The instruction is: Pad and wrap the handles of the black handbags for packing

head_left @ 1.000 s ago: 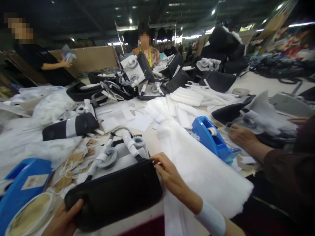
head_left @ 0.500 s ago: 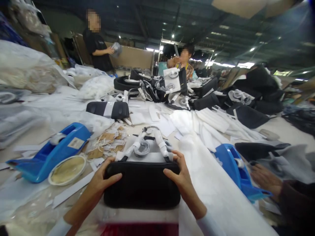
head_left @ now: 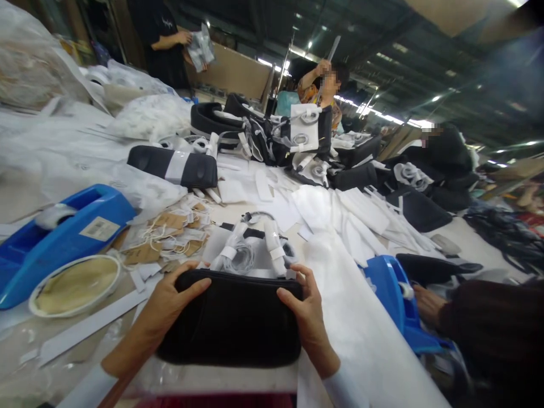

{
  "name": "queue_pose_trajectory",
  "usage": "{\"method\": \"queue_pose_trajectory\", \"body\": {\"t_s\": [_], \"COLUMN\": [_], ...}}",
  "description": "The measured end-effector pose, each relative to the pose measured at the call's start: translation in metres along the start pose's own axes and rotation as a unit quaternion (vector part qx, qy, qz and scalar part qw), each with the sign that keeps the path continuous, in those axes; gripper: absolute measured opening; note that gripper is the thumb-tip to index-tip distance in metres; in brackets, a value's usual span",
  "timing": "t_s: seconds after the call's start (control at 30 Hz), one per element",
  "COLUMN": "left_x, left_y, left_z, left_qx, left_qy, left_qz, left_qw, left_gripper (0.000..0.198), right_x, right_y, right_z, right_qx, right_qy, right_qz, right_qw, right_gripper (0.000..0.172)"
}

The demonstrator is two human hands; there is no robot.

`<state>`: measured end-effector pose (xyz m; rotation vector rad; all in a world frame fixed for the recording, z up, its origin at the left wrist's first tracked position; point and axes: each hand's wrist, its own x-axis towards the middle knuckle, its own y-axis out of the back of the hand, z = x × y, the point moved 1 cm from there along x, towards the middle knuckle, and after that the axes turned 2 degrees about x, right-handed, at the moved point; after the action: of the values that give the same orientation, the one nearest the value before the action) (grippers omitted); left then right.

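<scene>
A black handbag (head_left: 233, 320) is held between my two hands at the near side of the table. My left hand (head_left: 181, 297) grips its upper left corner, thumb on the front face and fingers behind. On the upper right corner, my right hand (head_left: 304, 303) grips the same way. Above the bag's top edge rise its handles (head_left: 275, 249), wrapped in white covering. A coiled strap or cord in clear wrap (head_left: 240, 258) lies between them, against a white sheet.
Blue tape dispensers stand left (head_left: 63, 238) and right (head_left: 389, 294). A round tub (head_left: 76, 286) and paper tags (head_left: 170, 221) lie on the left. White foam sheet (head_left: 348, 317) covers the right. Wrapped black bags (head_left: 174, 167) lie farther back. A co-worker's hand (head_left: 429, 303) is at right.
The view has tilted and shifted, so the left dispenser and tub appear farther left. Both hands keep their hold on the handbag. The co-worker's hand at right has moved closer to the right dispenser.
</scene>
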<state>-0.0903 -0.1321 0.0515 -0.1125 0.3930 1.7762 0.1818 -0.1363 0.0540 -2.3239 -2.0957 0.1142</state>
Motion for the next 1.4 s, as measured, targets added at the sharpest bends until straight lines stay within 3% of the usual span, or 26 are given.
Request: {"method": "queue_pose_trajectory", "body": {"t_s": [0.1, 0.23, 0.4, 0.53, 0.63, 0.73, 0.83, 0.93, 1.0, 1.1, 1.27, 1.4], "left_x": [0.002, 0.008, 0.012, 0.012, 0.015, 0.021, 0.026, 0.027, 0.028, 0.031, 0.039, 0.046], "left_y": [-0.002, -0.003, 0.0, 0.0, 0.0, 0.0, 0.0, 0.0, -0.002, -0.011, -0.044, -0.059], "left_z": [0.002, 0.004, 0.004, 0.008, 0.013, 0.017, 0.021, 0.027, 0.032, 0.041, 0.053, 0.058], "left_qx": [0.033, 0.113, 0.183, 0.205, 0.245, 0.276, 0.307, 0.34, 0.344, 0.346, 0.396, 0.421], "left_qy": [-0.027, -0.077, -0.134, -0.115, -0.154, -0.208, -0.251, -0.283, -0.298, -0.288, -0.278, -0.27], "left_qz": [-0.003, 0.002, 0.004, -0.037, -0.056, -0.048, -0.039, -0.059, -0.093, -0.112, -0.007, 0.029], "left_qw": [0.999, 0.991, 0.974, 0.971, 0.956, 0.937, 0.917, 0.895, 0.886, 0.886, 0.875, 0.865], "left_gripper": [0.055, 0.046, 0.043, 0.044, 0.039, 0.039, 0.049, 0.047, 0.039, 0.027, 0.042, 0.033], "right_x": [0.004, 0.01, 0.011, 0.007, 0.005, 0.0, -0.009, -0.015, -0.015, -0.011, -0.009, -0.009], "right_y": [-0.001, 0.001, 0.0, 0.001, 0.002, -0.001, -0.016, -0.037, -0.048, -0.053, -0.049, -0.048], "right_z": [0.004, 0.008, 0.004, 0.003, 0.005, 0.002, -0.008, -0.016, -0.016, -0.009, 0.001, 0.001], "right_qx": [0.005, -0.096, -0.148, -0.168, -0.226, -0.375, -0.513, -0.57, -0.571, -0.563, -0.557, -0.548], "right_qy": [-0.016, -0.01, -0.013, -0.015, 0.001, 0.078, 0.23, 0.364, 0.405, 0.411, 0.399, 0.392], "right_qz": [-0.002, 0.025, 0.042, 0.037, 0.024, 0.054, 0.1, -0.045, -0.129, -0.134, -0.129, -0.126], "right_qw": [1.0, 0.995, 0.988, 0.985, 0.974, 0.922, 0.821, 0.736, 0.702, 0.704, 0.717, 0.728], "right_gripper": [0.046, 0.037, 0.036, 0.033, 0.03, 0.031, 0.034, 0.043, 0.046, 0.048, 0.057, 0.057]}}
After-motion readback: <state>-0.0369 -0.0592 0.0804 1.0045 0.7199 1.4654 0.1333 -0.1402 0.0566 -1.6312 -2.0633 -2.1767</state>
